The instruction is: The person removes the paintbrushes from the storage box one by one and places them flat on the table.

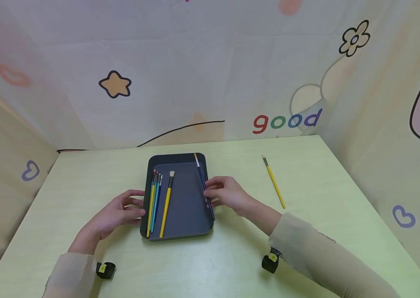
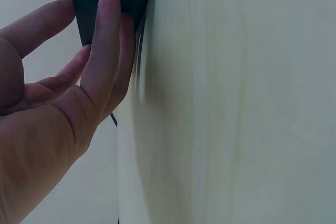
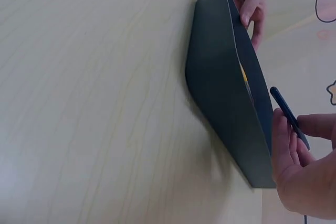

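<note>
A dark grey tray (image 1: 191,207) lies on the table, holding several paintbrushes (image 1: 155,198) with yellow, teal and blue handles along its left side. Beside these lies a wider yellow-handled paintbrush (image 1: 166,209). My left hand (image 1: 120,211) touches the tray's outer left wall; its fingers (image 2: 107,30) rest against the dark side in the left wrist view. At the tray's right rim, my right hand (image 1: 228,192) pinches a dark blue paintbrush (image 1: 200,176) between thumb and fingers. In the right wrist view this blue brush (image 3: 283,106) is tilted above the rim.
Another yellow-handled paintbrush (image 1: 274,184) lies on the pale wood-grain table (image 1: 318,198), right of the tray. A printed cloth backdrop (image 1: 180,82) stands behind the table and along both sides. Each wrist carries a small black camera (image 1: 270,261).
</note>
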Motion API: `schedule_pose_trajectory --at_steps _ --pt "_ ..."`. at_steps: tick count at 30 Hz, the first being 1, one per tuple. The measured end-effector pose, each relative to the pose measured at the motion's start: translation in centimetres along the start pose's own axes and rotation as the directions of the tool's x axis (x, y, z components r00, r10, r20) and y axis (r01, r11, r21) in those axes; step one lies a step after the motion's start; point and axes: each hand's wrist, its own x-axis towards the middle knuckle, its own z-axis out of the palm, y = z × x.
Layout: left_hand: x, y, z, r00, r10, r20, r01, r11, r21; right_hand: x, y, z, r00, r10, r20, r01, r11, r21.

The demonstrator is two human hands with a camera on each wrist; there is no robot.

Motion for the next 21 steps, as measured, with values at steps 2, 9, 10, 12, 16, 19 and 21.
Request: schedule_pose_trajectory --at_steps 2,9,10,12,16,19,21 --pt "0.0 0.0 0.0 1.0 -0.001 -0.001 0.001 1.0 0.001 -0.1 0.2 -0.7 1.0 -0.003 -0.006 0.003 1.0 -0.008" --pt "-0.1 0.2 0.1 1.0 -0.001 -0.011 0.001 1.0 0.011 -0.5 1.0 -3.4 0.997 0.032 -0.067 -0.035 0.998 -0.05" --pt "-0.1 0.2 0.2 1.0 -0.001 -0.012 0.001 1.0 0.011 -0.6 1.1 -3.9 0.997 0.039 -0.069 -0.043 0.997 -0.057" --pt "-0.1 0.2 0.1 1.0 -0.002 -0.013 0.002 1.0 0.011 -0.6 1.4 -4.9 0.995 0.058 -0.081 -0.063 0.996 -0.067" --pt "-0.1 0.1 0.1 1.0 0.0 -0.011 0.0 1.0 0.008 -0.7 2.0 -7.0 0.991 0.077 -0.109 -0.087 0.993 -0.084" --pt "-0.1 0.1 0.1 1.0 0.003 -0.007 -0.003 1.0 0.008 -0.7 2.4 -8.3 0.986 0.095 -0.137 -0.108 0.99 -0.09" --pt "-0.1 0.1 0.0 1.0 0.005 -0.006 -0.005 1.0 0.007 -0.8 2.7 -9.1 0.984 0.101 -0.148 -0.117 0.988 -0.103"
